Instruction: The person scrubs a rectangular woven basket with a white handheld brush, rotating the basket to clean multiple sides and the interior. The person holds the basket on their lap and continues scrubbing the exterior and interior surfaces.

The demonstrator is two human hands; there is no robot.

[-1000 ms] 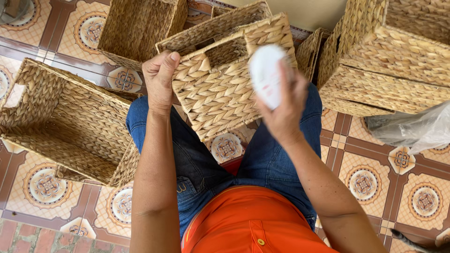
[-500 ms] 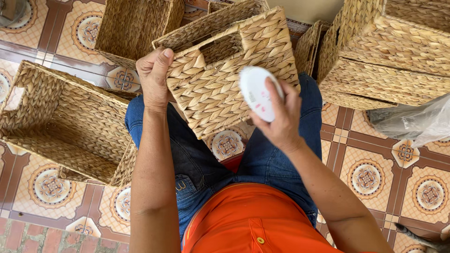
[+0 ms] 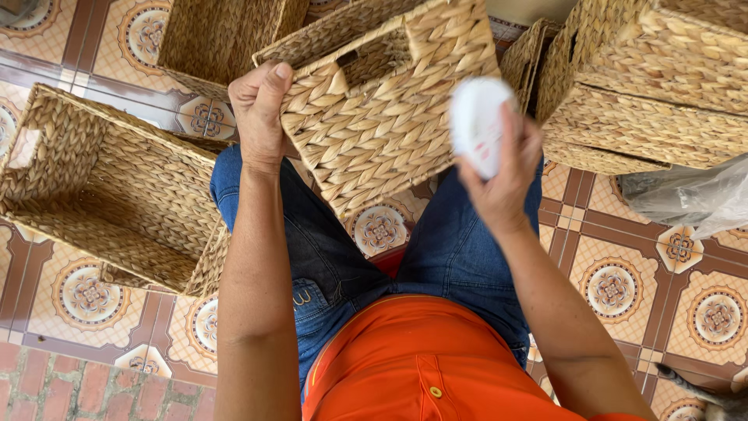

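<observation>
1. Above the lap, between the knees: basket (image 3: 382, 117), woven of pale straw, tipped on a corner with its handle slot up and one side turned toward the camera.
2. At its upper left corner: left hand (image 3: 261, 109), fingers (image 3: 273, 82) curled tight over the rim, thumb pressed on the weave. Firmly gripped, the whole weight carried there.
3. At its right edge: right hand (image 3: 502, 179), fingers closed round a disc (image 3: 477, 125), white, rounded and smooth. Held just beside the basket side, either touching or barely off it; cannot tell which through the blur.
4. Progress, judged from this: basket lifted and turned, disc brought up to its side. No mark, smear or change to be seen on the weave, so probably early on this one. Impossible to say which of the other baskets are done.
5. On the floor (image 3: 615, 288), patterned tiles:
   - left basket (image 3: 86, 195), lying open on its side next to the left thigh;
   - far basket (image 3: 226, 35), upright, beyond the left hand;
   - stack (image 3: 654, 86) of more baskets to the right, tilted against one another.
6. Packages, labels, signs:
   - bag (image 3: 693, 195), clear crumpled plastic, at the right edge under the stack, contents not to be made out;
   - no tag, sticker or sign visible on any basket;
   - disc plain white on the face shown, no print to be seen.
</observation>
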